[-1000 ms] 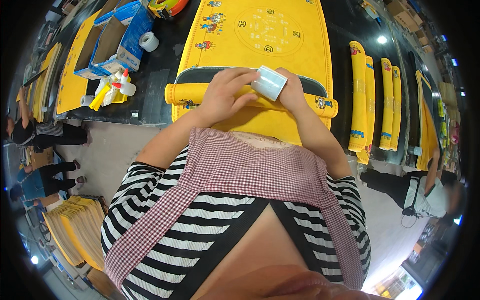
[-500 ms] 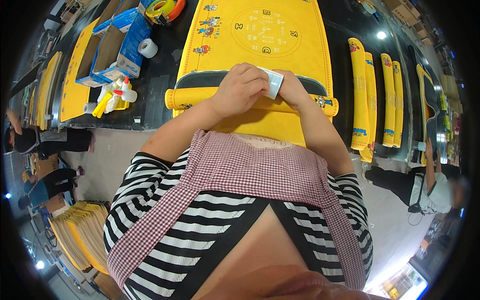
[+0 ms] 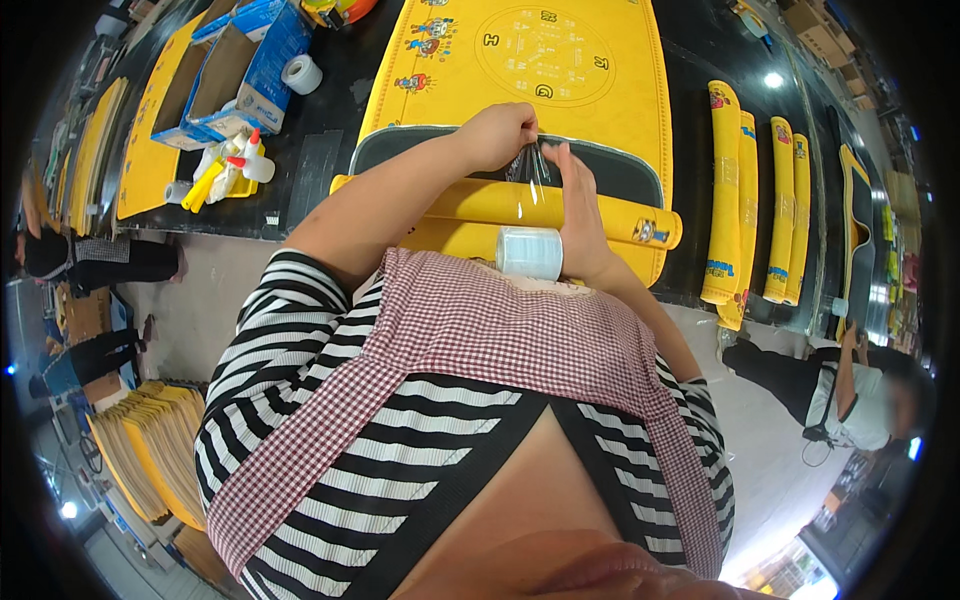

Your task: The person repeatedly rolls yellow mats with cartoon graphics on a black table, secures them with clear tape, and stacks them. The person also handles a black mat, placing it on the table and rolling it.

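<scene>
My left hand is closed, pinching the end of a strip of clear tape. The shiny, crinkled strip runs down toward a pale roll of tape. My right hand has its fingers stretched out, palm facing the strip. That roll rests against the heel of this hand; whether the hidden thumb supports it I cannot tell. Beneath both hands a yellow rolled mat lies crosswise on a flat printed yellow mat. A dark rounded mat edge shows just beyond the rolled one.
At left stand an open blue carton, another tape roll and a yellow tray with white bottles. Several taped, rolled yellow mats lie at right on the black table. Another person stands at far right.
My left hand has moved away from the tape roll, drawing out clear tape. The roll has dropped nearer to me, beside my right palm. My right fingers have straightened.
</scene>
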The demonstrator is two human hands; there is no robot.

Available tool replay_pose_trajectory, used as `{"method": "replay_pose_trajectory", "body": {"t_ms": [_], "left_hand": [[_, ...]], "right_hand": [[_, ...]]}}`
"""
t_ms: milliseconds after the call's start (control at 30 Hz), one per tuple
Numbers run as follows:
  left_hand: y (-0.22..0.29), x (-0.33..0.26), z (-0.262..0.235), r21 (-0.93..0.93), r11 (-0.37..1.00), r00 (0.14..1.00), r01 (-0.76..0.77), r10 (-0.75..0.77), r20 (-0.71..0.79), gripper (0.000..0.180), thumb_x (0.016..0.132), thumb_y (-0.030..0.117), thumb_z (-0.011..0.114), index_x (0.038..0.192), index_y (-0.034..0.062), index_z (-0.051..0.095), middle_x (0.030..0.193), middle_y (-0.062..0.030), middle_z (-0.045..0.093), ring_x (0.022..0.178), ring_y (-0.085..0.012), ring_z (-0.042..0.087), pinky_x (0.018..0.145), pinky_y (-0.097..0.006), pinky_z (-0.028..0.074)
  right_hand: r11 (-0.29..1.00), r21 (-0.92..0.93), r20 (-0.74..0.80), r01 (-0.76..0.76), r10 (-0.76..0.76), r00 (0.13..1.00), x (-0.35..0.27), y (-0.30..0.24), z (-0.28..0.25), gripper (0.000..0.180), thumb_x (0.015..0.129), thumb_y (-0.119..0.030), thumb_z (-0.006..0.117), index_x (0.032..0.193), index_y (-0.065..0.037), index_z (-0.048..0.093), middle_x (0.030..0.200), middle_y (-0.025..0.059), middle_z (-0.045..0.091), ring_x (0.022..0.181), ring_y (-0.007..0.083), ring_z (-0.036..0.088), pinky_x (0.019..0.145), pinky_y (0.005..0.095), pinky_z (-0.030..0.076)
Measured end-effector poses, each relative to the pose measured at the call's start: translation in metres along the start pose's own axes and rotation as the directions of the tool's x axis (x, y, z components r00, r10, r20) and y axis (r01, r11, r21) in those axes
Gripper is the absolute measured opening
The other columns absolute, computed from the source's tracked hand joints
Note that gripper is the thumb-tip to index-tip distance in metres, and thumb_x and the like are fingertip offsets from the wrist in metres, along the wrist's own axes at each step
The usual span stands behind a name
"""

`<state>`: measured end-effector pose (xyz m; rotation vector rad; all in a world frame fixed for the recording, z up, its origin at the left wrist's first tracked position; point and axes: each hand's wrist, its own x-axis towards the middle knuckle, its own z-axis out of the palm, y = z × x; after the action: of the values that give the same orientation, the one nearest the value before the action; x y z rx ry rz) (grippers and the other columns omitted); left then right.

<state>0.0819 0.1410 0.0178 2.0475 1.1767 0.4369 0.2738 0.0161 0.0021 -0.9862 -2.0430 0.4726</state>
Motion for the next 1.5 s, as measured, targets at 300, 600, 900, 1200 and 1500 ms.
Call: {"method": "replay_pose_trajectory", "body": {"t_ms": [300,600,900,1200,1500], "left_hand": [[-0.018,-0.016,-0.004,0.179,0.982,0.956,0.053,0.002,-0.294,0.016,0.094,0.017,0.072,0.104,0.0048,0.071,0.108,-0.018,0.073,0.103,-0.0376,0.068,0.092,-0.043,0.054],[0.007,-0.099,-0.004,0.26,0.962,0.958,-0.087,0.152,-0.244,0.024,0.094,0.007,0.067,0.118,0.0066,0.068,0.115,-0.0158,0.073,0.109,-0.0363,0.068,0.096,-0.044,0.054],[-0.008,-0.122,0.022,0.603,0.79,0.873,-0.109,0.366,-0.321,0.064,0.086,0.025,0.075,0.142,0.0013,0.055,0.142,-0.0174,0.061,0.131,-0.0346,0.058,0.115,-0.054,0.038],[-0.021,-0.013,-0.04,0.54,0.84,0.997,0.05,-0.071,0.019,0.069,0.071,0.038,0.088,0.131,0.0127,0.066,0.126,-0.0128,0.062,0.123,-0.0335,0.057,0.103,-0.045,0.049],[-0.039,0.005,-0.045,0.652,0.753,0.978,-0.09,0.191,-0.086,0.069,0.077,0.037,0.084,0.136,0.009,0.06,0.126,-0.0112,0.06,0.121,-0.0315,0.056,0.108,-0.046,0.039]], "right_hand": [[0.965,-0.226,0.326,-0.133,0.204,0.923,0.008,-0.008,-0.006,0.087,0.08,-0.023,0.076,0.153,0.006,0.039,0.128,0.0273,0.059,0.123,0.0422,0.053,0.11,0.0498,0.039],[0.934,-0.241,0.344,-0.265,0.337,0.876,0.027,0.007,-0.001,0.087,0.08,-0.017,0.077,0.155,0.0,0.038,0.123,0.0279,0.061,0.116,0.0431,0.058,0.106,0.048,0.046],[0.999,-0.032,0.108,-0.029,0.032,0.994,0.072,0.045,-0.005,0.05,0.08,-0.011,0.081,0.128,-0.004,0.066,0.106,0.0122,0.07,0.101,0.0318,0.067,0.094,0.04,0.053],[0.963,-0.145,0.018,0.229,-0.229,0.973,0.05,0.032,0.019,0.04,0.081,-0.024,0.078,0.115,-0.004,0.071,0.125,0.0164,0.072,0.12,0.0347,0.067,0.105,0.0465,0.053],[0.991,-0.11,0.195,-0.082,0.103,0.975,0.134,0.071,0.012,0.026,0.086,-0.023,0.074,0.109,-0.011,0.07,0.104,0.0154,0.073,0.097,0.0367,0.069,0.081,0.0433,0.056]]}}
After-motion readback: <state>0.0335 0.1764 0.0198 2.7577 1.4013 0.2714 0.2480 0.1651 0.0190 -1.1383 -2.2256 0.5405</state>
